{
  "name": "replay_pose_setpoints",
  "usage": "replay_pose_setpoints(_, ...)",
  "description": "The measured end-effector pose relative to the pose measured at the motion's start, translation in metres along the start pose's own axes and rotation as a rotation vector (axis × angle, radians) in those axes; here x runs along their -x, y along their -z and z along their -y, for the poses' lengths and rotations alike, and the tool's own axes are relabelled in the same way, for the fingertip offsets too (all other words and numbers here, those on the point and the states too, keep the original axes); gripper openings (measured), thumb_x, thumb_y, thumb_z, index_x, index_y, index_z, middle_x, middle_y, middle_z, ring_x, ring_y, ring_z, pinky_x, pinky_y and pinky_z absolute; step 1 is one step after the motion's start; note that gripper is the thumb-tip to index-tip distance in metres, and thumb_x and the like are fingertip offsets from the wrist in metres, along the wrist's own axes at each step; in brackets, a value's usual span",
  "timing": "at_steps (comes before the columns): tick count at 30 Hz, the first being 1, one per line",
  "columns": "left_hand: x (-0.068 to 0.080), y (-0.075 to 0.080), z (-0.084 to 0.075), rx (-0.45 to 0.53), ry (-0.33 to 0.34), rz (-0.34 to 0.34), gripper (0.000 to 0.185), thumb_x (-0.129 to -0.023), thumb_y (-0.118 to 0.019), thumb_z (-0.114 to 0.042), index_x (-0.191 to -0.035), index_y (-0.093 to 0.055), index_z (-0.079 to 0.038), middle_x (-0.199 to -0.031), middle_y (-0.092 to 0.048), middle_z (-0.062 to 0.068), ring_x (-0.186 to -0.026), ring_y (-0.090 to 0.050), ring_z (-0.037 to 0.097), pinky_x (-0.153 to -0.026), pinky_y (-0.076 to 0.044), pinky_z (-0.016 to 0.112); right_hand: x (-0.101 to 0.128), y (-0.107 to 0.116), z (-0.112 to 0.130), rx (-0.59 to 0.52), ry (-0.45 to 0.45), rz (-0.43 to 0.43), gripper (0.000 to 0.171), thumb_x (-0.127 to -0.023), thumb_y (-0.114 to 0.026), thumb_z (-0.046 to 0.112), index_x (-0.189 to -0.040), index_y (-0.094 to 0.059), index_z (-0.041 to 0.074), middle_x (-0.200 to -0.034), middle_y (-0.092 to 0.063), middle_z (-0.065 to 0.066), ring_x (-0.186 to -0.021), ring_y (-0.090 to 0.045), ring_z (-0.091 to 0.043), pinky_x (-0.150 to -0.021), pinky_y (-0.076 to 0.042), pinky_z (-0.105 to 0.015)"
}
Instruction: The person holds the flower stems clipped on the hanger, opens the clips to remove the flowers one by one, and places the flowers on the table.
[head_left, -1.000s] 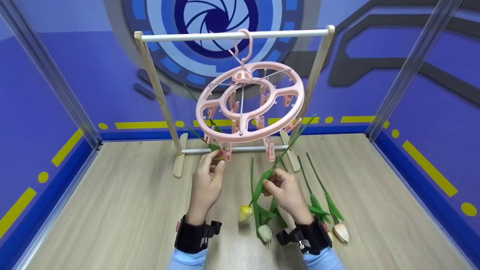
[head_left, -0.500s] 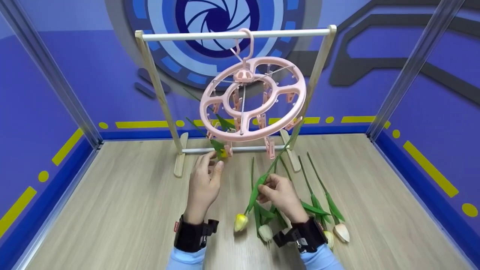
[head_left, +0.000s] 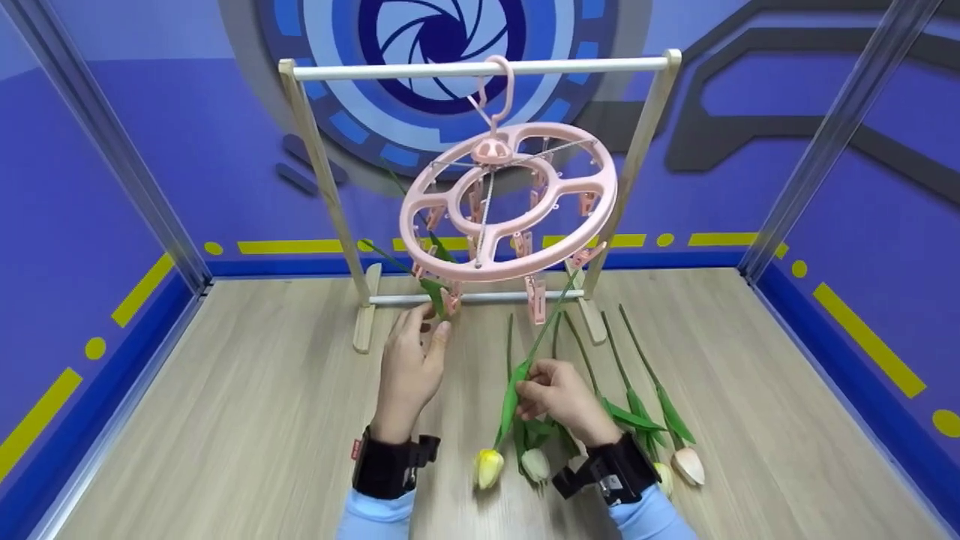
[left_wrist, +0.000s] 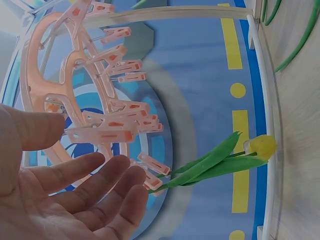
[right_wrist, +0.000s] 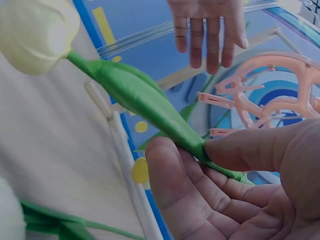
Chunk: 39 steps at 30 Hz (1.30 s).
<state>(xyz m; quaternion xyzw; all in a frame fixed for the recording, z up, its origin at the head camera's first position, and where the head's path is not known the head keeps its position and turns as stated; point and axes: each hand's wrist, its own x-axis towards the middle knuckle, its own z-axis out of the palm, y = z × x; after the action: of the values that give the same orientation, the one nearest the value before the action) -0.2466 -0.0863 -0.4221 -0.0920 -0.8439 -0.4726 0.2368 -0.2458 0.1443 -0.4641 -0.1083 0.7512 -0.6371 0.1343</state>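
Observation:
A pink round clip hanger (head_left: 510,202) hangs from the white bar of a wooden rack (head_left: 480,69). A yellow tulip (left_wrist: 262,146) dangles from one of its clips (left_wrist: 152,165). My left hand (head_left: 431,334) is held up just under that clip, fingers straight, holding nothing. My right hand (head_left: 527,379) pinches the green stem of another yellow tulip (head_left: 487,466) between thumb and fingers, above the table. Its bud (right_wrist: 37,35) points toward me and its stem tip reaches up near the hanger's rim.
Several more tulips lie on the wooden table (head_left: 225,420) to the right of my right hand, among them a white one (head_left: 536,465) and a peach one (head_left: 686,465). The rack's feet (head_left: 365,319) stand at the back. Blue walls close in the sides.
My right hand has drawn the held tulip down and toward me, so its bud sits lower. The hanger has swung slightly right. My left hand has stayed under the clip.

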Motion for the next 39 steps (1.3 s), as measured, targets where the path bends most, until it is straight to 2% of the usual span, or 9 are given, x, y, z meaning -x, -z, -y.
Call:
replay_pose_setpoints(6, 0.000, 0.001, 0.001, -0.012, 0.003, -0.001, 0.035, -0.103, -0.063, -0.013, -0.133, -0.061, 0.006, -0.124, -0.064, 0.025, -0.109, -0.064, 0.038, -0.090, -0.053, 0.054, -0.004, -0.003, -0.001, 0.101, -0.008, 0.032, 0.006, -0.098, -0.060, -0.001, -0.097, -0.060, -0.007, -0.080, -0.069, -0.012, -0.065, -0.070, -0.016, -0.063, -0.061, -0.034)
replay_pose_setpoints(14, 0.001, 0.002, 0.002, -0.018, 0.021, -0.003, 0.036, -0.103, -0.064, -0.013, -0.133, -0.061, 0.006, -0.125, -0.064, 0.025, -0.110, -0.063, 0.039, -0.090, -0.053, 0.054, -0.013, -0.010, 0.003, 0.210, -0.024, 0.073, 0.007, -0.096, -0.061, -0.003, -0.089, -0.060, -0.003, -0.077, -0.070, -0.012, -0.061, -0.069, -0.015, -0.064, -0.063, -0.042)
replay_pose_setpoints(20, -0.001, 0.001, 0.004, -0.024, 0.026, -0.007, 0.035, -0.103, -0.063, -0.013, -0.133, -0.061, 0.006, -0.124, -0.065, 0.024, -0.110, -0.064, 0.040, -0.091, -0.053, 0.054, -0.019, -0.014, 0.006, 0.249, -0.044, 0.079, 0.010, -0.096, -0.061, -0.005, -0.086, -0.060, -0.002, -0.075, -0.069, -0.012, -0.059, -0.068, -0.016, -0.065, -0.063, -0.046)
replay_pose_setpoints(28, -0.003, -0.001, 0.010, -0.043, 0.047, 0.006, 0.033, -0.103, -0.063, -0.012, -0.131, -0.062, 0.007, -0.125, -0.064, 0.026, -0.110, -0.064, 0.041, -0.091, -0.052, 0.055, -0.024, -0.020, 0.001, 0.332, -0.056, 0.093, 0.007, -0.093, -0.064, -0.005, -0.087, -0.063, -0.003, -0.075, -0.068, -0.011, -0.058, -0.067, -0.016, -0.061, -0.062, -0.038)
replay_pose_setpoints(33, -0.002, -0.003, 0.011, -0.054, 0.058, 0.019, 0.033, -0.103, -0.063, -0.013, -0.130, -0.062, 0.007, -0.124, -0.064, 0.026, -0.110, -0.064, 0.040, -0.091, -0.052, 0.054, -0.029, -0.026, -0.004, 0.348, -0.089, 0.110, 0.013, -0.092, -0.064, -0.007, -0.082, -0.060, 0.001, -0.074, -0.066, -0.009, -0.058, -0.066, -0.014, -0.059, -0.061, -0.032)
replay_pose_setpoints(39, -0.002, -0.003, 0.012, -0.062, 0.070, 0.025, 0.034, -0.103, -0.064, -0.013, -0.130, -0.062, 0.007, -0.125, -0.065, 0.025, -0.111, -0.064, 0.040, -0.092, -0.052, 0.054, -0.037, -0.034, -0.008, 0.409, -0.111, 0.108, 0.016, -0.089, -0.066, -0.008, -0.078, -0.059, 0.002, -0.069, -0.067, -0.009, -0.056, -0.067, -0.015, -0.057, -0.060, -0.031)
